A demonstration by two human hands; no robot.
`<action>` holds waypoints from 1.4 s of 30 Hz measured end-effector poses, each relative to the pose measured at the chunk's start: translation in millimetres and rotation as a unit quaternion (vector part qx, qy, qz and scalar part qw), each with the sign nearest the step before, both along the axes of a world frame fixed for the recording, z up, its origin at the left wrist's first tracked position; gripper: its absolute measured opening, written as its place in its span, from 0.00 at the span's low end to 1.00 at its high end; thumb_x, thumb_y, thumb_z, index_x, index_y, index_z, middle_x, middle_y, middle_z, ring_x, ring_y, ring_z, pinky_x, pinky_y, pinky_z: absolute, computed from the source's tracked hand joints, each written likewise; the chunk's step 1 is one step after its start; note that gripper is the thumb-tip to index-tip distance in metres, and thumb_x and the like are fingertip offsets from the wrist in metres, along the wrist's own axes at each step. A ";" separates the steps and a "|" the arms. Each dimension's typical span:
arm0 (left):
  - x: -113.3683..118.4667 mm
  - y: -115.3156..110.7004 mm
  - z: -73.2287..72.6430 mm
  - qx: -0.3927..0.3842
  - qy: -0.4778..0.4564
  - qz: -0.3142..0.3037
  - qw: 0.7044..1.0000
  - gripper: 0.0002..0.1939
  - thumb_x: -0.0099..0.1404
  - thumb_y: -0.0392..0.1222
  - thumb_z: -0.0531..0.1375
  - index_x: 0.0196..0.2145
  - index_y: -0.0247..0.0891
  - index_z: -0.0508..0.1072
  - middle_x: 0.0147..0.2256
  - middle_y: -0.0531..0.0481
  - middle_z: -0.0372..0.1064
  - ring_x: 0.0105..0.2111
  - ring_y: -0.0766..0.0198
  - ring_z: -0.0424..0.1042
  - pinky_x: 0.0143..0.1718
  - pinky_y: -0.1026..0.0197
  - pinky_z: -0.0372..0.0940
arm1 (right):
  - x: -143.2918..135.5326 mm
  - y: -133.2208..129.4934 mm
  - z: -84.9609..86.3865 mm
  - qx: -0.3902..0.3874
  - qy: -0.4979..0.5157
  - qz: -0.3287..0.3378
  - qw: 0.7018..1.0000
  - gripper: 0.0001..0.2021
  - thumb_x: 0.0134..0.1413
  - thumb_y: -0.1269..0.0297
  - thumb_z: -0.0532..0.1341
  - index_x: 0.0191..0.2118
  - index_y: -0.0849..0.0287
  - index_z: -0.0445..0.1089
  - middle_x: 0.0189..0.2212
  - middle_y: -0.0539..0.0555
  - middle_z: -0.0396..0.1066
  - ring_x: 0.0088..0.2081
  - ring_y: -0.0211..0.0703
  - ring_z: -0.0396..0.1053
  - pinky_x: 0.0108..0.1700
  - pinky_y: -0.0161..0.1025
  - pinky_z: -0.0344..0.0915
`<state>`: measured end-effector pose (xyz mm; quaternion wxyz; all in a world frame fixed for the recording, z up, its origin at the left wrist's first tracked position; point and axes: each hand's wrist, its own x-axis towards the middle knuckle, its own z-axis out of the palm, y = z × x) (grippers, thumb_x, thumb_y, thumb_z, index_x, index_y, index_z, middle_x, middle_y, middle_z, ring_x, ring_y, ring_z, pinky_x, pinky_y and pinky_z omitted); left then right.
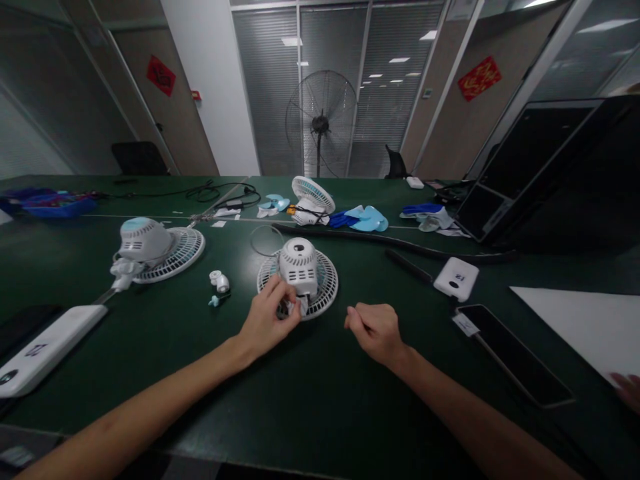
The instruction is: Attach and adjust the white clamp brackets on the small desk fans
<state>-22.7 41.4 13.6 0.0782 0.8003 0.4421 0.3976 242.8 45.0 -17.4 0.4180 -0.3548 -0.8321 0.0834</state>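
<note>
A white fan head point(299, 262) lies grille-down on the green table point(320, 400), its motor housing upward. My left hand point(270, 312) is at the lower left of the housing, fingers pinched on a small whitish piece point(301, 305) beside it; the fingers partly hide that piece. To the right of the fan, apart from it, my right hand point(375, 328) is curled closed over the table; whatever its fingers hold, if anything, is hidden. Left of my left hand lie a small white fitting point(219, 281) and a light-blue knob point(215, 301).
Another fan head point(145, 241) lies at left by a white base point(50, 350). Behind are a small fan point(311, 200), blue blades point(369, 219) and a black tube point(400, 244). A phone point(517, 353) and white device point(456, 279) lie right; another person's hand point(627, 390) shows at the edge.
</note>
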 end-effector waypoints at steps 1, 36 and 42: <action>10.9 -6.7 -0.7 -0.004 -0.004 -0.021 1.000 0.03 0.68 0.37 0.59 0.36 0.40 0.67 0.38 0.49 0.64 0.38 0.58 0.68 0.40 0.55 0.67 | 0.5 -0.7 -0.5 0.015 -0.002 -0.008 1.000 0.24 0.72 0.63 0.51 0.23 0.57 0.71 0.18 0.51 0.69 0.19 0.36 0.63 0.27 0.38 0.56; -20.1 -8.2 -18.2 -0.083 0.163 -0.030 0.983 0.15 0.73 0.45 0.52 0.29 0.38 0.70 0.28 0.51 0.69 0.26 0.62 0.68 0.31 0.60 0.58 | -8.1 -20.1 9.5 0.255 0.010 0.101 0.962 0.11 0.59 0.74 0.59 0.26 0.57 0.68 0.19 0.47 0.68 0.20 0.36 0.62 0.24 0.38 0.56; 2.5 -18.1 -18.2 -0.153 0.047 -0.049 0.986 0.19 0.77 0.49 0.45 0.34 0.39 0.68 0.32 0.49 0.68 0.31 0.59 0.68 0.34 0.59 0.60 | -30.0 -42.2 14.6 0.290 -0.120 0.184 0.932 0.07 0.62 0.64 0.61 0.36 0.60 0.75 0.24 0.48 0.72 0.21 0.36 0.63 0.20 0.38 0.54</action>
